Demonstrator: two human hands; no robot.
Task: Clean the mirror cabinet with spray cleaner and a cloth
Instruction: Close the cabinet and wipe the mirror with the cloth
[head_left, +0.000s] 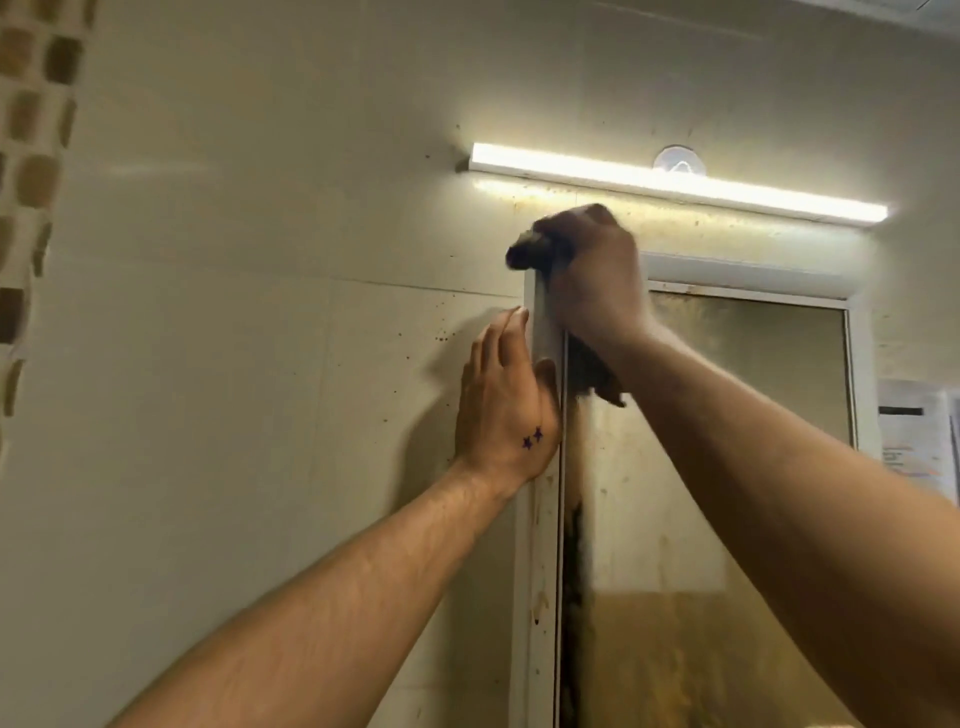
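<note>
The mirror cabinet (748, 358) hangs on the wall at right, with a white frame and a smeared, stained mirror door. My right hand (592, 275) is shut on a dark cloth (524, 252) and presses it over the cabinet's top left corner; the hand is motion-blurred. A piece of the cloth hangs below my wrist against the mirror. My left hand (504, 400) lies flat with its fingers straight against the cabinet's white left side panel (535, 545), thumb at the front edge. No spray cleaner is in view.
A lit strip light (675, 187) is mounted just above the cabinet, with a small suction hook (679, 158) on the wall behind it. Beige wall panels fill the left, with mosaic tiles (31, 156) at the far left. A paper notice (914, 431) hangs at right.
</note>
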